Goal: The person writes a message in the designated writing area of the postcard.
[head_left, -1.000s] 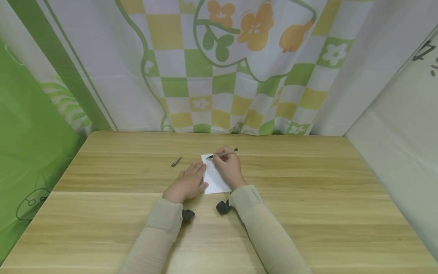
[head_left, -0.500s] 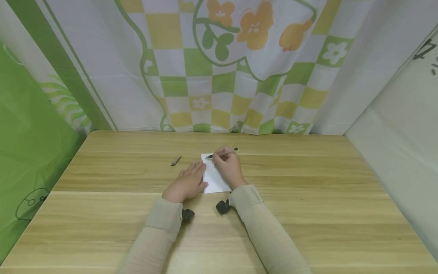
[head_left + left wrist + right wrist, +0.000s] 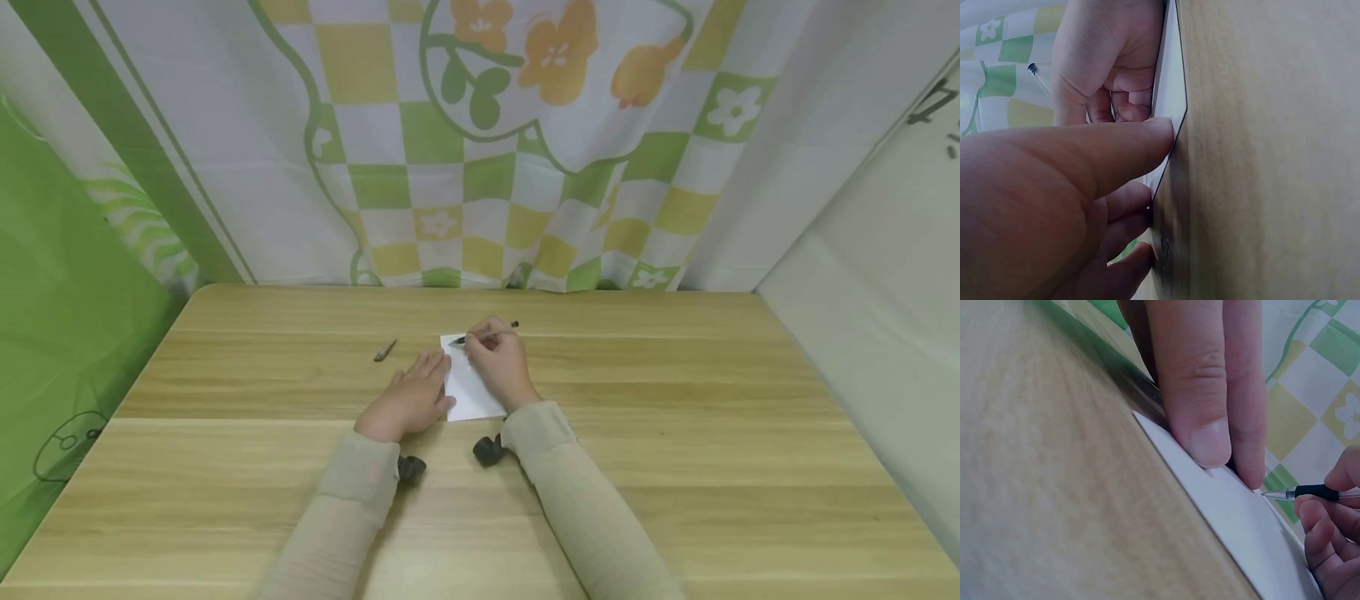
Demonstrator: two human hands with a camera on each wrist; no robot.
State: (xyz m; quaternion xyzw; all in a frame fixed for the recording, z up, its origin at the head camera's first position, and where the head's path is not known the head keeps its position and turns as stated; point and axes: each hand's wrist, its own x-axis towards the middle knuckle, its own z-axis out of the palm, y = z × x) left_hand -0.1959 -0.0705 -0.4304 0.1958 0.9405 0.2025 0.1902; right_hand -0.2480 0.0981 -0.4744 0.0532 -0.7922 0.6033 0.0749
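Observation:
A small sheet of white paper (image 3: pixel 467 392) lies on the wooden table. My right hand (image 3: pixel 501 365) pinches a pen (image 3: pixel 491 335) with a black grip, its tip at the paper near the far left corner. In the right wrist view the clear tip of the pen (image 3: pixel 1310 492) meets the sheet's far edge. My left hand (image 3: pixel 408 398) rests flat with fingers extended along the left edge of the paper. The thumb of the left hand (image 3: pixel 1129 150) presses on the near part of the white sheet (image 3: pixel 1175 81).
A pen cap (image 3: pixel 386 350) lies on the table (image 3: pixel 675 467) left of the paper. A patterned curtain (image 3: pixel 495 183) hangs behind the table's far edge. Black wrist cameras (image 3: pixel 487 451) sit by the beige sleeves (image 3: pixel 588 500).
Hands, pen and paper hold nearly the same places. The whole head view has shifted very slightly upward.

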